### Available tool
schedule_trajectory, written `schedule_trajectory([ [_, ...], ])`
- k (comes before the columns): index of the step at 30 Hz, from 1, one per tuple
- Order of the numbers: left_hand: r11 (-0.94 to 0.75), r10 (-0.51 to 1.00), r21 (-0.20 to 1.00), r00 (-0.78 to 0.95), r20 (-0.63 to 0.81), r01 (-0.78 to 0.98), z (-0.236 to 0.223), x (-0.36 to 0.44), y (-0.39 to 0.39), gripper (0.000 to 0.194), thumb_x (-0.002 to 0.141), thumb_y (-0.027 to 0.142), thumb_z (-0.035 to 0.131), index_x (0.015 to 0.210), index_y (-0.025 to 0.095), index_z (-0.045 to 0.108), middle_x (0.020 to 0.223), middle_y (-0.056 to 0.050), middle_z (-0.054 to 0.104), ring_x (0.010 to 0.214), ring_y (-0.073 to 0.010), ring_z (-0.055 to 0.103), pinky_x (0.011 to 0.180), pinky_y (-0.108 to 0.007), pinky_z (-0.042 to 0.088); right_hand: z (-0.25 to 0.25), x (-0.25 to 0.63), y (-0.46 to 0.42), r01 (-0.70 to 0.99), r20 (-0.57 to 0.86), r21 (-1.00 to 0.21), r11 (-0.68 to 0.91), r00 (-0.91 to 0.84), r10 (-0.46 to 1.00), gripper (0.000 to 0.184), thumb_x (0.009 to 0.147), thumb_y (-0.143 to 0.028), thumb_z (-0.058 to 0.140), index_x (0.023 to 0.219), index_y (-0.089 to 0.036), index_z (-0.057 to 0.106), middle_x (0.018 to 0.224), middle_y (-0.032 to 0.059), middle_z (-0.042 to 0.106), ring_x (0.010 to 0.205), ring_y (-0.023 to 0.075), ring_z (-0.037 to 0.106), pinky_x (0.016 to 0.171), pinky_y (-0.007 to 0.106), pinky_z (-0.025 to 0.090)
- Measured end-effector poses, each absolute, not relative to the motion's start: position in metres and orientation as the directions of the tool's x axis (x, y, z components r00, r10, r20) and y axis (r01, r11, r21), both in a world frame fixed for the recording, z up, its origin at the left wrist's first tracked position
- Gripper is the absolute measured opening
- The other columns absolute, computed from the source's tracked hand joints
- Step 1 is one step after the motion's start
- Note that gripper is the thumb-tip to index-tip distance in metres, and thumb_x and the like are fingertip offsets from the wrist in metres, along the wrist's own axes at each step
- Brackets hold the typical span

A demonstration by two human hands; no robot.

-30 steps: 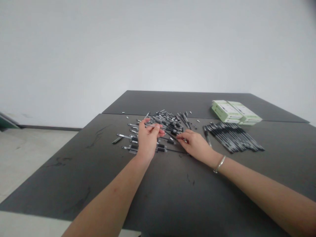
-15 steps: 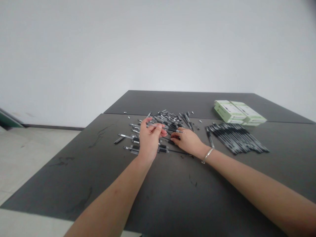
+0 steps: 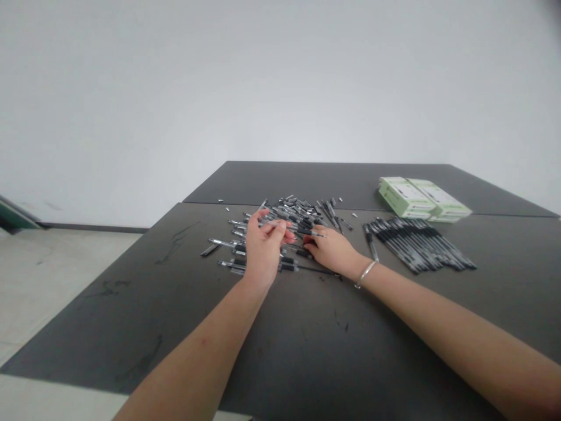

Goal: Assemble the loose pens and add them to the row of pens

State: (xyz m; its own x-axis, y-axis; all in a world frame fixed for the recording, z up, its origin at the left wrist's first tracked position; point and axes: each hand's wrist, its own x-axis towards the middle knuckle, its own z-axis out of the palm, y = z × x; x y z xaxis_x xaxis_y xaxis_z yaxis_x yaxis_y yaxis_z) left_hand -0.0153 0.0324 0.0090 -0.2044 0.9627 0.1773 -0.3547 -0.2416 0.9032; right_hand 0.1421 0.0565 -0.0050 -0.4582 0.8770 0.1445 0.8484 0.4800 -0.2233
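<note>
slim clear-barrelled pen with a black grip (image 3: 306,231), as i see it through the head camera from my distant station: it is pinched between the thumb and fingers of the person's bare left hand (image 3: 264,245), raised over the near part of the heap, almost level, its narrow tip pointing right. the bare right hand (image 3: 333,250) is just beside it, knuckles up and fingers curled down among the pens; i cannot tell whether they close on anything. the two hands are near each other but apart; the pen's tip overlaps the right hand in my view, and i cannot judge contact. around and beyond the left hand spreads a loose heap of clear and black plastic pens and parts (image 3: 298,209), with small silvery pieces (image 3: 355,215) scattered about its edges. to the right, a slanted row of clear-and-black plastic pens (image 3: 418,245) lies side by side, a single pen (image 3: 370,242) just left of it. beyond the row are pale green and white cardboard boxes (image 3: 407,202). a silver-coloured bracelet (image 3: 366,274) circles the right wrist. the dark grey flat-topped table (image 3: 307,351) bears the pens and boxes.
</note>
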Motion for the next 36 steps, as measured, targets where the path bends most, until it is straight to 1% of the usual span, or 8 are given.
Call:
schedule_trajectory([
  [4,-0.246,0.962,0.9,-0.206,0.181,-0.36,0.009,-0.015,0.032,0.048,0.073,0.018,0.068,0.112,0.019,0.04,0.077,-0.001,0.069,0.055,-0.0108,0.061,0.056,-0.025,0.052,-0.005,0.147,0.055,0.83,0.153,-0.279,0.483,-0.458,0.876,0.011,0.085,-0.017,0.055,0.085,-0.015,0.066,0.097,0.0121,0.065,0.096,0.0219,0.06,0.086,0.03,0.044],
  [7,-0.241,0.962,0.901,-0.208,0.175,-0.36,0.009,-0.015,0.032,0.049,0.073,0.02,0.069,0.112,0.019,0.04,0.078,-0.001,0.069,0.055,-0.0106,0.061,0.056,-0.025,0.052,-0.006,0.157,0.049,0.828,0.174,-0.345,0.442,-0.406,0.897,0.011,0.088,-0.018,0.051,0.09,-0.015,0.061,0.096,0.0115,0.067,0.091,0.02,0.063,0.081,0.029,0.046],
  [9,-0.241,0.962,0.902,-0.208,0.175,-0.357,0.008,-0.015,0.032,0.049,0.073,0.02,0.069,0.112,0.019,0.04,0.078,-0.001,0.069,0.055,-0.0104,0.061,0.057,-0.025,0.052,-0.006,0.165,0.042,0.789,0.193,-0.468,0.398,-0.348,0.917,0.013,0.091,-0.021,0.046,0.097,-0.016,0.056,0.091,0.0082,0.068,0.082,0.0172,0.064,0.073,0.028,0.048],
  [11,-0.243,0.963,0.904,-0.201,0.18,-0.352,0.008,-0.015,0.032,0.049,0.073,0.02,0.069,0.112,0.019,0.04,0.078,-0.001,0.069,0.055,-0.0107,0.061,0.057,-0.025,0.052,-0.005,0.173,0.032,0.585,0.168,-0.749,0.31,-0.285,0.944,0.011,0.092,-0.026,0.046,0.097,-0.018,0.052,0.081,0.0037,0.068,0.07,0.0148,0.063,0.063,0.026,0.048],
  [12,-0.243,0.963,0.905,-0.197,0.183,-0.349,0.007,-0.014,0.032,0.049,0.073,0.02,0.069,0.113,0.019,0.04,0.078,-0.001,0.069,0.055,-0.011,0.062,0.057,-0.025,0.052,-0.004,0.175,0.027,0.462,0.143,-0.848,0.259,-0.27,0.952,0.012,0.091,-0.029,0.047,0.096,-0.019,0.051,0.077,0.0023,0.067,0.065,0.0139,0.062,0.057,0.025,0.047],
  [14,-0.242,0.964,0.907,-0.187,0.187,-0.345,0.006,-0.014,0.031,0.05,0.072,0.02,0.069,0.113,0.019,0.04,0.077,-0.001,0.069,0.056,-0.0115,0.062,0.056,-0.026,0.052,-0.002,0.178,0.017,0.283,0.135,-0.937,0.204,-0.245,0.96,0.017,0.087,-0.034,0.055,0.094,-0.018,0.052,0.072,0.0004,0.064,0.057,0.0119,0.058,0.051,0.023,0.044],
  [21,-0.25,0.964,0.908,-0.174,0.201,-0.338,0.007,-0.013,0.029,0.048,0.072,0.021,0.07,0.111,0.02,0.041,0.076,0.0,0.068,0.056,-0.0107,0.061,0.057,-0.025,0.052,-0.002,0.181,0.003,0.108,0.203,-0.97,0.219,-0.144,0.969,0.026,0.081,-0.038,0.064,0.096,-0.017,0.06,0.079,0.0054,0.07,0.067,0.0142,0.063,0.057,0.025,0.049],
  [36,-0.248,0.962,0.898,-0.202,0.184,-0.364,0.009,-0.011,0.029,0.045,0.071,0.016,0.069,0.108,0.019,0.043,0.075,-0.001,0.069,0.055,-0.0099,0.06,0.056,-0.024,0.051,-0.004,0.185,0.003,0.094,0.237,-0.966,0.241,-0.05,0.97,0.019,0.083,-0.033,0.063,0.094,-0.018,0.06,0.081,0.0063,0.072,0.072,0.0155,0.067,0.055,0.024,0.051],
])
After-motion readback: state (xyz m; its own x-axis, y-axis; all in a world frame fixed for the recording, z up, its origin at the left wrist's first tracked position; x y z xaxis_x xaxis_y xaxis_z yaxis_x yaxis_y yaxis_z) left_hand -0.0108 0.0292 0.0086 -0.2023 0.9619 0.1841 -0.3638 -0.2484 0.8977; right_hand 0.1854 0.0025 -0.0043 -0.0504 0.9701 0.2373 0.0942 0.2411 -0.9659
